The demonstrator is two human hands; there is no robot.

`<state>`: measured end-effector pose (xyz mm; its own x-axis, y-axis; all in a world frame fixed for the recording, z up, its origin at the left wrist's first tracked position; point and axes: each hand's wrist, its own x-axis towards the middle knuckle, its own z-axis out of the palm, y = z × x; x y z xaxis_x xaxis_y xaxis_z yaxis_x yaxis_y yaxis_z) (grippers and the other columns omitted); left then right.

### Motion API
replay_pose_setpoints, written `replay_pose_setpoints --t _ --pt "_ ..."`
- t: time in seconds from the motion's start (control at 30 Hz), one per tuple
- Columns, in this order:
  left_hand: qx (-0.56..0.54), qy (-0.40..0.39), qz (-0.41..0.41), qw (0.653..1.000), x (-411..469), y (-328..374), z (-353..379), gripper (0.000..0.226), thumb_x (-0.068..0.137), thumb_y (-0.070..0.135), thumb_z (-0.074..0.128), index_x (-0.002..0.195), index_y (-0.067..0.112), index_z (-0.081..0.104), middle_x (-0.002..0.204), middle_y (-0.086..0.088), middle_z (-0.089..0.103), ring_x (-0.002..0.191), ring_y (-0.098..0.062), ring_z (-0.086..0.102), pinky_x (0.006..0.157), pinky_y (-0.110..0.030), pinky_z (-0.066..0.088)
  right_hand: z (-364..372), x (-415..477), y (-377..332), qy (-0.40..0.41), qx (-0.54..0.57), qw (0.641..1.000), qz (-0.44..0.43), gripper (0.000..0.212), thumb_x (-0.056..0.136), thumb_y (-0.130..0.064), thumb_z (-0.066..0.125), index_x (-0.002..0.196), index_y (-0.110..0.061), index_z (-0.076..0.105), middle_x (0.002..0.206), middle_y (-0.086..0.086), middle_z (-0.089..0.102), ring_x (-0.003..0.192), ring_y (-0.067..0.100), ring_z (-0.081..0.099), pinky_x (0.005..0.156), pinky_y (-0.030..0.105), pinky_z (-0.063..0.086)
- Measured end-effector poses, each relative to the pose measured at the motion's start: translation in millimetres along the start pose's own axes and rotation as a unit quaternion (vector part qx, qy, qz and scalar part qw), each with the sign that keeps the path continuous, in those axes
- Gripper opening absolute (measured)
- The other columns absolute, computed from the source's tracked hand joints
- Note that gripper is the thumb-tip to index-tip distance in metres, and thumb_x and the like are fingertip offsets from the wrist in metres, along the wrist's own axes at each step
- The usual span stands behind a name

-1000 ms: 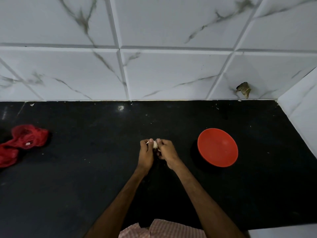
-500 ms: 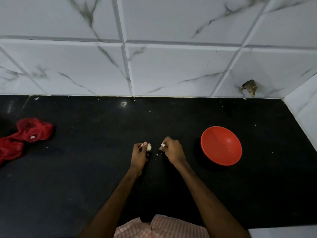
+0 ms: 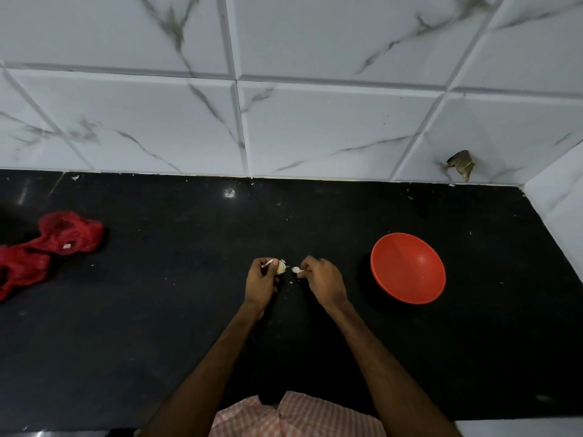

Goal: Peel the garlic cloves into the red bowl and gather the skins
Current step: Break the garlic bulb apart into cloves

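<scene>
My left hand (image 3: 262, 282) grips the garlic (image 3: 281, 266) in curled fingers above the black counter (image 3: 157, 310). My right hand (image 3: 323, 280) is just beside it, not touching, and pinches a small white piece of skin (image 3: 296, 270). The red bowl (image 3: 408, 268) stands upright on the counter near my right hand, and a crumpled red mesh bag (image 3: 63, 234) lies well apart at far left.
</scene>
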<state>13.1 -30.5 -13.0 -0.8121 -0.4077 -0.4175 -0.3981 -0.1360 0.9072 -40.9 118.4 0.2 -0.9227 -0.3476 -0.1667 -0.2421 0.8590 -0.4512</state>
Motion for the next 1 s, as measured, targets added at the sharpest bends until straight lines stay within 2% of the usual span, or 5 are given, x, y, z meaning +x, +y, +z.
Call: replay_pose_setpoints --t 0.37,0.57,0.77,0.9,1.0 --pt "0.017 -0.005 0.020 1.000 -3.9 3.1 -4.0 0.012 0.103 0.017 0.052 0.108 0.009 0.059 0.094 -0.006 0.066 0.066 -0.007 0.055 0.052 -0.019 0.045 7.5 1.3 11.0 -0.005 0.088 0.996 -0.010 0.022 0.092 -0.013 0.069 0.112 -0.023 0.071 0.107 0.002 0.069 0.095 0.009 0.067 0.086 0.023 0.053" --pt "0.010 -0.021 0.031 0.999 -6.0 10.9 -3.2 0.015 0.104 0.015 0.049 0.110 0.005 0.058 0.092 -0.006 0.065 0.064 -0.006 0.054 0.051 -0.018 0.044 -14.3 5.7 1.4 0.115 0.193 0.974 0.011 0.018 0.101 -0.017 0.055 0.105 -0.014 0.072 0.097 -0.002 0.074 0.089 0.008 0.068 0.082 0.026 0.055" --pt "-0.025 -0.049 0.025 0.998 -8.7 16.2 7.2 0.016 0.105 0.019 0.047 0.105 0.009 0.059 0.092 -0.008 0.066 0.073 -0.015 0.060 0.060 -0.025 0.050 -22.3 7.0 -41.8 -0.099 0.201 0.974 0.027 0.037 0.103 -0.051 0.042 0.112 -0.019 0.059 0.093 -0.001 0.066 0.082 0.010 0.066 0.077 0.035 0.059" --pt "-0.049 -0.034 -0.006 0.998 -8.7 17.7 11.5 0.023 0.106 0.022 0.045 0.108 0.007 0.062 0.098 -0.015 0.069 0.078 -0.019 0.064 0.062 -0.029 0.053 -17.5 11.9 -45.7 -0.103 0.156 0.982 0.021 0.043 0.102 -0.058 0.036 0.106 -0.020 0.054 0.089 0.002 0.066 0.080 0.016 0.068 0.077 0.043 0.060" --pt "-0.068 -0.007 -0.007 0.998 -11.6 25.1 17.8 0.030 0.106 0.022 0.045 0.106 0.000 0.064 0.094 -0.016 0.070 0.077 -0.021 0.066 0.063 -0.031 0.056 -20.6 10.0 -50.9 -0.080 0.197 0.976 0.044 0.042 0.100 -0.058 0.043 0.104 -0.018 0.052 0.090 0.003 0.065 0.078 0.015 0.067 0.066 0.033 0.059"
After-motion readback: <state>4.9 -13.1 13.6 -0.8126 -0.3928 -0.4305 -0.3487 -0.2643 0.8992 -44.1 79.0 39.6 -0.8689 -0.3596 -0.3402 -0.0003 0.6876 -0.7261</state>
